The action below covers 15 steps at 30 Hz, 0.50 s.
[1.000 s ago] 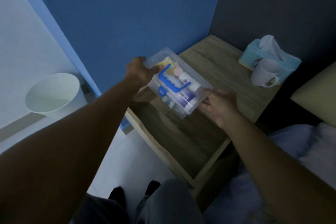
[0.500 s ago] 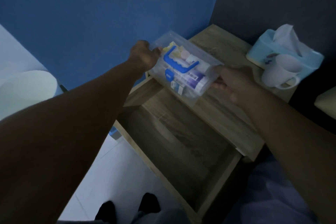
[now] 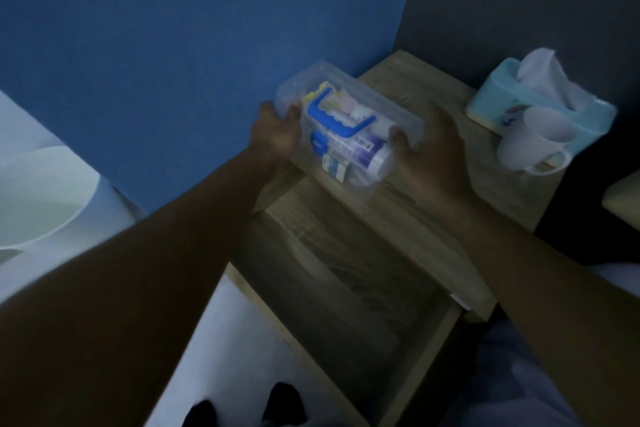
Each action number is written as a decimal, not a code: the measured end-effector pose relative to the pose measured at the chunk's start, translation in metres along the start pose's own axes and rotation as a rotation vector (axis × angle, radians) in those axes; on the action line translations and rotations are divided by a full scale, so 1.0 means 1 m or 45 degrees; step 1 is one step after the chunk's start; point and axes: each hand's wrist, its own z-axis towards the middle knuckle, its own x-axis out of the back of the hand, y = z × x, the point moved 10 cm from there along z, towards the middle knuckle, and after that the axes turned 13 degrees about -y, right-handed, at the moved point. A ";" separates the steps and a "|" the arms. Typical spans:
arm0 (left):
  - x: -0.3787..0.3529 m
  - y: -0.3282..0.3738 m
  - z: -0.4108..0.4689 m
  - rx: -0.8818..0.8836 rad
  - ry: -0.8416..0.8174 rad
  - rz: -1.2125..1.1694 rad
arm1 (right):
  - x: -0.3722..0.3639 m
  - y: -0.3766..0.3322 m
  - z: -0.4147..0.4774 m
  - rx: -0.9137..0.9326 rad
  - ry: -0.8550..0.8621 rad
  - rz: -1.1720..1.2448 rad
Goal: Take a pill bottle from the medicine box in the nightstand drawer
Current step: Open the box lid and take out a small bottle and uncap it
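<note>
Left hand [image 3: 277, 135] & right hand [image 3: 433, 152] grip the ends of the clear medicine box [image 3: 349, 135] w/ pill bottle [image 3: 360, 154] inside (lid shut) — at the nightstand [image 3: 433, 218] top's front-left edge, above the open drawer [image 3: 349, 305]. Mug [image 3: 533, 139] and tissue box [image 3: 512, 107] stand right — near, not touching.

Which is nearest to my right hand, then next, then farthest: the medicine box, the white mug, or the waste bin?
1. Medicine box: held in the right hand.
2. White mug: right side of the nightstand top, beside the tissue box.
3. Waste bin: on the floor, far left.
</note>
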 end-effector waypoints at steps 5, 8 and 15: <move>-0.036 -0.023 -0.014 0.065 -0.064 -0.434 | -0.028 -0.007 -0.005 0.134 -0.208 -0.308; -0.049 -0.031 -0.017 0.131 -0.093 -0.759 | -0.029 -0.008 -0.006 0.158 -0.201 -0.387; -0.060 -0.039 -0.030 0.124 -0.192 -1.058 | -0.027 -0.005 -0.006 0.147 -0.225 -0.530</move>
